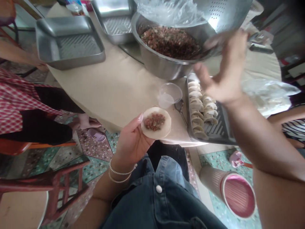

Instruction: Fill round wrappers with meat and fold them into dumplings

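On the fingers of my left hand (132, 141) rests a round dumpling wrapper (167, 128), its near edge pinned by the thumb. A mound of minced meat filling (154, 122) lies in the middle of the wrapper. My right hand (225, 70) is raised at the right rim of a large steel bowl (164, 65), thumb apart from the blurred fingers, with nothing visible held. Minced filling (171, 41) fills much of the bowl. Below that hand, two rows of folded dumplings (196, 105) sit in a metal tray (220, 122), partly covered by my forearm.
A clear plastic cup (170, 95) and a metal spoon (180, 109) lie left of the dumpling tray. Steel pans (71, 60) stand at the back left. Plastic bags (269, 92) lie right. A person in a checked garment (14, 105) is at left; a ribbed bin (214, 178) is on the floor.
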Demonstrator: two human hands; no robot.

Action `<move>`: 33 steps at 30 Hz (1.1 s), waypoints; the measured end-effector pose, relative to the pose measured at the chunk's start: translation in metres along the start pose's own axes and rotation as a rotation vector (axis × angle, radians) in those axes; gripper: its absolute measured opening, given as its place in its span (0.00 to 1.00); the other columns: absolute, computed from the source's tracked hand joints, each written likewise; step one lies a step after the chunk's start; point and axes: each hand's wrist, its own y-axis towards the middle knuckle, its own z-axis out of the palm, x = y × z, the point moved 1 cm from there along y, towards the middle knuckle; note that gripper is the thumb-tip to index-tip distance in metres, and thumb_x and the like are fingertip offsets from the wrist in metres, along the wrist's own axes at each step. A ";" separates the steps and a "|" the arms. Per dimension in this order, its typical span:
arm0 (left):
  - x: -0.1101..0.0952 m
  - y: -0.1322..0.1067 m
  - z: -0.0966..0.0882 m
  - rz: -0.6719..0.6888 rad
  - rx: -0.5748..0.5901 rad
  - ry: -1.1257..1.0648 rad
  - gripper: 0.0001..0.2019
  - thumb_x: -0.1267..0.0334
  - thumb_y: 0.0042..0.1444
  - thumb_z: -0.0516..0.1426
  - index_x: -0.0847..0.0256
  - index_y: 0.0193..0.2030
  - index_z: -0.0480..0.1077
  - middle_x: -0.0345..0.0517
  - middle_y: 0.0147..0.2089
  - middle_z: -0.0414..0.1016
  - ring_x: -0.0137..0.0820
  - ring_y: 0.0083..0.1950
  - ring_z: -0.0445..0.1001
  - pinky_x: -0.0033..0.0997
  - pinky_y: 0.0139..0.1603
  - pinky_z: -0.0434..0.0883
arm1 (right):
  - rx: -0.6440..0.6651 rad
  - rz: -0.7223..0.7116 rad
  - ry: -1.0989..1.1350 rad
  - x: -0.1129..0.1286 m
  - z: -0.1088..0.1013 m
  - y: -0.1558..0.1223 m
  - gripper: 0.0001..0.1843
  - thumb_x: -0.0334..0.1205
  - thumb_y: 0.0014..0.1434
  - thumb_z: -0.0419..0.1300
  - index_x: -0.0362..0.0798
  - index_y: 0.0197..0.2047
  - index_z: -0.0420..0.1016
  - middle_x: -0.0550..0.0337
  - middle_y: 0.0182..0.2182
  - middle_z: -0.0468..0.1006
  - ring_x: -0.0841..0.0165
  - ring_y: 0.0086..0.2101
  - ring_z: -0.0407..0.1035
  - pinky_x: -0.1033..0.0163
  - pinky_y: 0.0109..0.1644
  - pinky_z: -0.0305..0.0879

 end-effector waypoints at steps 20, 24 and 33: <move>0.000 0.007 0.012 0.037 0.017 -0.095 0.22 0.62 0.68 0.40 0.68 0.61 0.66 0.49 0.44 0.82 0.35 0.55 0.77 0.35 0.59 0.71 | 0.240 -0.326 0.247 0.082 -0.015 -0.071 0.26 0.60 0.66 0.42 0.51 0.57 0.57 0.52 0.53 0.75 0.61 0.54 0.67 0.48 0.54 0.55; 0.002 0.006 0.017 0.049 0.025 -0.115 0.22 0.62 0.68 0.41 0.71 0.57 0.68 0.51 0.45 0.81 0.37 0.56 0.76 0.36 0.59 0.72 | 0.229 -0.377 0.241 0.096 -0.018 -0.092 0.24 0.58 0.67 0.44 0.50 0.54 0.62 0.53 0.53 0.76 0.63 0.54 0.67 0.51 0.51 0.56; 0.006 0.002 0.015 0.007 0.118 -0.067 0.21 0.63 0.68 0.41 0.71 0.53 0.71 0.55 0.49 0.80 0.41 0.63 0.69 0.43 0.65 0.66 | 0.201 -0.236 0.250 0.086 -0.013 -0.084 0.27 0.57 0.66 0.45 0.47 0.59 0.56 0.48 0.54 0.74 0.56 0.55 0.67 0.48 0.52 0.54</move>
